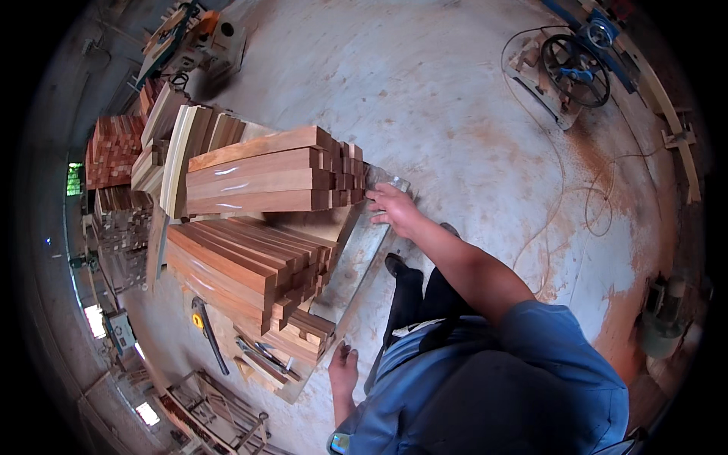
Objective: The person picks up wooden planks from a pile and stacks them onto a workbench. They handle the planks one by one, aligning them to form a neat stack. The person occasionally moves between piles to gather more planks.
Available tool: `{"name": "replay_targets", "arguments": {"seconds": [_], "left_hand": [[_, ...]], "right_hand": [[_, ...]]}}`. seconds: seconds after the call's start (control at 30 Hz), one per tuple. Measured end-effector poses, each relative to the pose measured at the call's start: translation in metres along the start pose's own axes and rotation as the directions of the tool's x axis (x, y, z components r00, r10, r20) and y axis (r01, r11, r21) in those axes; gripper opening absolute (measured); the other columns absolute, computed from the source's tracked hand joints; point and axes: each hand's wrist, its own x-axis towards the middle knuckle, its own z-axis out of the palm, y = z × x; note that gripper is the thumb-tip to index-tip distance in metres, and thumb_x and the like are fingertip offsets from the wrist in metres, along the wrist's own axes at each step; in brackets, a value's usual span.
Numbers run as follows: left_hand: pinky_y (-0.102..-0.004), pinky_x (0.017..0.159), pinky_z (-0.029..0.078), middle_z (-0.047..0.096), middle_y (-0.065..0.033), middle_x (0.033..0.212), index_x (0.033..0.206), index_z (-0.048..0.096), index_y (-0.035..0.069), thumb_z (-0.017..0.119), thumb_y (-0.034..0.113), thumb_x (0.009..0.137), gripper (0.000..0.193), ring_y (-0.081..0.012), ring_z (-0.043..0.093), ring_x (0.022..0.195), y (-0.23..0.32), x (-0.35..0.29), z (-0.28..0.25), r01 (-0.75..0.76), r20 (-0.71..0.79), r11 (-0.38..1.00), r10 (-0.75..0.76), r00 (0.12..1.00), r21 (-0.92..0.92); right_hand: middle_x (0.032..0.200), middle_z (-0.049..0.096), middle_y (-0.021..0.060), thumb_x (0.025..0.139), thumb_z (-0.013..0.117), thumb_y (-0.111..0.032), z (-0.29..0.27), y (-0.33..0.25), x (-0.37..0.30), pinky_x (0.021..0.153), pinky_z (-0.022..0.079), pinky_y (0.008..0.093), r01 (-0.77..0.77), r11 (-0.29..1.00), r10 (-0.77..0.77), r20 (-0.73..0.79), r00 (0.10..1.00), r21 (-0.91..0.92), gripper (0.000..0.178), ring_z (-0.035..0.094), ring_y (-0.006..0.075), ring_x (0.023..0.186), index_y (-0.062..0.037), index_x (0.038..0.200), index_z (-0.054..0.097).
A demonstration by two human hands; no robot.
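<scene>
My right hand reaches forward with its fingers stretched and apart, beside the end faces of the upper stack of wooden pieces. Whether its fingertips touch the wood I cannot tell. Low at my side is my left hand, its fingers loosely bent, with nothing visible in them. It is nearest the corner of a low bench. A second stack of reddish-brown wooden pieces lies closer to my left, its ends uneven. Several shorter blocks sit by the bench's near end.
A black-and-yellow tool and a plier-like hand tool lie at the near left. Further piles of timber stand at the far left. A machine with a black handwheel is at the far right, and a cable trails over the floor.
</scene>
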Motion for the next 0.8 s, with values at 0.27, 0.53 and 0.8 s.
{"name": "replay_targets", "arguments": {"seconds": [0.27, 0.53, 0.8], "left_hand": [[-0.0342, 0.099, 0.05, 0.067, -0.0207, 0.125, 0.14, 0.053, -0.003, 0.066, 0.02, 0.094, 0.053, -0.0258, 0.066, 0.115, 0.027, -0.028, 0.069, 0.132, -0.033, 0.991, -0.133, 0.991, -0.011], [-0.0346, 0.095, 0.052, 0.069, -0.0201, 0.122, 0.139, 0.053, -0.002, 0.067, 0.022, 0.094, 0.053, -0.0259, 0.068, 0.11, 0.023, -0.041, 0.093, 0.161, -0.087, 0.986, -0.164, 0.983, -0.037], [-0.034, 0.093, 0.053, 0.069, -0.0196, 0.122, 0.14, 0.054, 0.0, 0.068, 0.023, 0.093, 0.054, -0.0251, 0.068, 0.108, 0.023, -0.043, 0.102, 0.197, -0.088, 0.979, -0.201, 0.976, -0.06]], "right_hand": [[0.144, 0.048, 0.0174, 0.1, 0.058, -0.023, 0.0, -0.025, -0.003, 0.088, 0.054, 0.0431, -0.11, 0.992, 0.116, 0.119, 0.986, -0.055, 0.07, 0.054, 0.0282, 0.118, 0.0036, 0.155, 0.024], [0.144, 0.047, 0.0184, 0.099, 0.06, -0.025, -0.005, -0.036, 0.0, 0.087, 0.055, 0.043, -0.137, 0.986, 0.151, 0.15, 0.977, -0.096, 0.071, 0.054, 0.0298, 0.12, 0.0049, 0.154, 0.026], [0.144, 0.047, 0.0187, 0.098, 0.062, -0.026, -0.007, -0.03, 0.007, 0.089, 0.055, 0.0444, -0.156, 0.984, 0.167, 0.155, 0.974, -0.082, 0.074, 0.054, 0.0322, 0.122, 0.0035, 0.155, 0.025]]}}
